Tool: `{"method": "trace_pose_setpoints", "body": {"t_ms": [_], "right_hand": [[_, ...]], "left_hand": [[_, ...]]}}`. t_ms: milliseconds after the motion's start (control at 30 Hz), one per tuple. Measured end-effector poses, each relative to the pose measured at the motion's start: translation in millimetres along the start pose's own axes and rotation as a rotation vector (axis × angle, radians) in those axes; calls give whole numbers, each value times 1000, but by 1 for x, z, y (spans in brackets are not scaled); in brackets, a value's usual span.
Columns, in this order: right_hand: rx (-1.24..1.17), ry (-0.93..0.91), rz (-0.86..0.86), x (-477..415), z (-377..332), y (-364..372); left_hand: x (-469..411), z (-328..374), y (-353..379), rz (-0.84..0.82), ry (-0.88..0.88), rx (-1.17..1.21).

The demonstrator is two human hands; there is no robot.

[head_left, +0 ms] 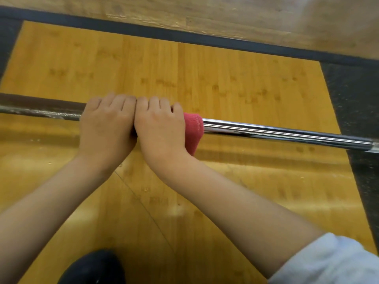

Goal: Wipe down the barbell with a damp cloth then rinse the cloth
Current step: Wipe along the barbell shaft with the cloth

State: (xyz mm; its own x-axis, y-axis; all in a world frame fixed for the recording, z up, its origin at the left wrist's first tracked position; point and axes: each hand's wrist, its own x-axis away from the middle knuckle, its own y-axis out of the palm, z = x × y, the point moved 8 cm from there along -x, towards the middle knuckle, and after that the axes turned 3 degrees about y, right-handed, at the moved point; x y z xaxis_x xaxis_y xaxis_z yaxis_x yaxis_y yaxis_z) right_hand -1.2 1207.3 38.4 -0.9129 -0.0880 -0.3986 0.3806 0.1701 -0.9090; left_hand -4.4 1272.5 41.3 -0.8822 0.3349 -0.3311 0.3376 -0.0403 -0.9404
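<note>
fingers, left hand [106, 124]: curled over barbell [287, 133]. fingers, right hand [160, 128]: clamped on red cloth [193, 130] wrapped round the bar, hands touching, above wooden floor [184, 68].

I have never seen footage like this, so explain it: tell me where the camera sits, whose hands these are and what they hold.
There is no machine here: this is one picture from a camera worn on a person's head, looking down at their own bare hands. The left hand and the right hand sit side by side, fingers curled over a barbell, a long metal bar. The right hand grips a red cloth wrapped round the bar; its edge sticks out toward the shiny end. Whether the cloth reaches under the left hand is hidden. Below lies a yellow wooden floor with dark borders. A white sleeve shows at lower right.
</note>
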Motion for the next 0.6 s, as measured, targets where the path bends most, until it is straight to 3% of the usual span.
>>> {"method": "trace_pose_setpoints", "body": {"t_ms": [200,233,300,367,400,467,500,600], "right_hand": [[24,-79,-108,4,21,-1],[26,-91,-146,5,28,-2],[8,-106,-232,9,45,-1],[10,-77,-197,11,63,-8],[18,-48,-158,12,68,-12],[47,-19,-110,12,66,-12],[63,-6,-92,12,63,-10],[20,58,-66,9,50,-7]], "left_hand": [[-15,1,5,-132,-8,4],[-19,-2,14,-255,-15,20],[-25,-11,41,-684,-32,176],[-26,-14,55,-1070,-49,380],[-26,-13,56,-1169,-50,465],[-27,-14,58,-1171,-47,497],[-25,-17,57,-1089,-52,439],[-18,-15,25,-491,-6,194]]}}
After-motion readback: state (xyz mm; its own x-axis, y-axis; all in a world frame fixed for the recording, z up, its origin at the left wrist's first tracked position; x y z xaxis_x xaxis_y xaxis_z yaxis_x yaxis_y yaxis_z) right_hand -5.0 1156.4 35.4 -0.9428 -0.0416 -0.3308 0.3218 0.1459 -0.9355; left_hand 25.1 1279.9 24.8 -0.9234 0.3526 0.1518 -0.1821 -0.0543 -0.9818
